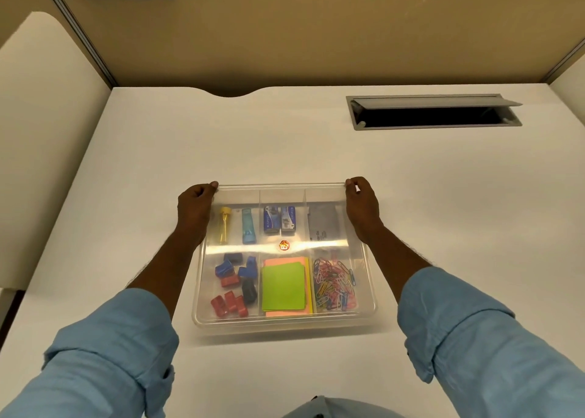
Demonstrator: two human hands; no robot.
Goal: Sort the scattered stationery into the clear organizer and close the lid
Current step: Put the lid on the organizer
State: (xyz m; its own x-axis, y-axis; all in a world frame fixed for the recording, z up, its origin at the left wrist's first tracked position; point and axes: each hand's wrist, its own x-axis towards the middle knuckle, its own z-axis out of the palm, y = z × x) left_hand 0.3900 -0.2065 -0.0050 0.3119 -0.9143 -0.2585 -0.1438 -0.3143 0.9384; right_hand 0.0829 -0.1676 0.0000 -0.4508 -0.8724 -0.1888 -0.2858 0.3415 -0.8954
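The clear organizer (285, 321) sits on the white tabletop (126, 196) at the centre of the frame. Its clear lid (329, 196) lies over it. The left hand (194, 207) pinches the lid's far left corner with curled fingers, and the right hand (361, 205) pinches the far right corner the same way. Whether the lid is fully seated cannot be told. Through it show binder clips (234, 284) lower left, sticky notes (283, 286) in the lower middle and paper clips (334, 286) lower right.

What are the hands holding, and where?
The clear lid: the left hand has its grip on the far left corner, the right hand on the far right corner.
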